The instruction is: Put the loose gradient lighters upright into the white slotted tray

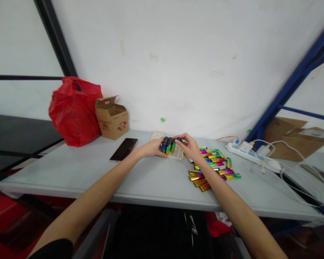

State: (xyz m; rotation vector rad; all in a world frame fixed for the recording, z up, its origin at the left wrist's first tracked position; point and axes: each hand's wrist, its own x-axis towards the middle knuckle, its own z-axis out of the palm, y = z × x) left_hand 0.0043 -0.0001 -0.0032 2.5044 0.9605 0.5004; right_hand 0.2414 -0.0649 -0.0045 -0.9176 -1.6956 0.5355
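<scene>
At the middle of the table stands a white tray (179,155) with rows of small compartments. Its left part is filled with upright, shiny rainbow-coloured lighters (168,148) with black tops; compartments at the right front show bare. My left hand (153,147) wraps round the left side of the tray, thumb at the front beside the lighters. With thumb and fingertips pinched, my right hand (189,145) holds a dark-topped lighter (179,139) over the tray's back right, its lower part hidden. Under my right forearm lies a loose pile of metallic lighters (199,177).
Behind the tray lies another white compartment tray (157,135). A phone (124,149), an open cardboard box (112,120) and a red plastic bag (75,111) are at left. A power strip (255,157) with plugs and cables stretches along the right, near flattened cardboard (291,140).
</scene>
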